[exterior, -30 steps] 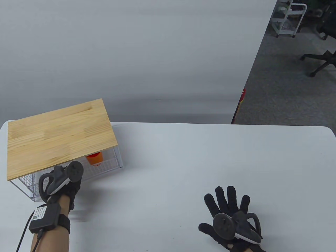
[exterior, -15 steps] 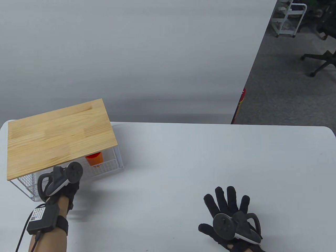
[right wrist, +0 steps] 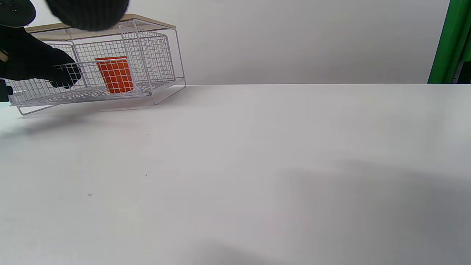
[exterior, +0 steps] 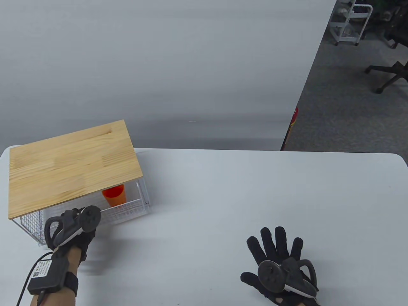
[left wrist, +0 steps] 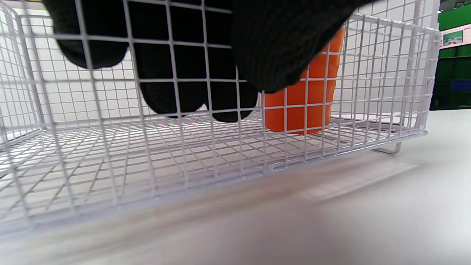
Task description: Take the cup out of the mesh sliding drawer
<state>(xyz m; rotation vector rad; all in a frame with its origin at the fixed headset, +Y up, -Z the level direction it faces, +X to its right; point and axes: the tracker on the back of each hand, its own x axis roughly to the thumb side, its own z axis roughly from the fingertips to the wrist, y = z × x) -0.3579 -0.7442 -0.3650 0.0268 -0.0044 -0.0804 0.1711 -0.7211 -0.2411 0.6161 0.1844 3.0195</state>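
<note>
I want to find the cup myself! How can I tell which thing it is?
Look at the far left of the white table, where a wooden board tops a wire rack. Under it a white mesh drawer sticks out, with the left hand gripping its front. The cup stands inside, the only bright orange thing there.

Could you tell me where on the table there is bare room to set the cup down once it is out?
The widest free patch of table lies between the mesh drawer and the right hand, running back to the far edge. It is crowded at the left, where the left hand grips the drawer front near the orange cup.
</note>
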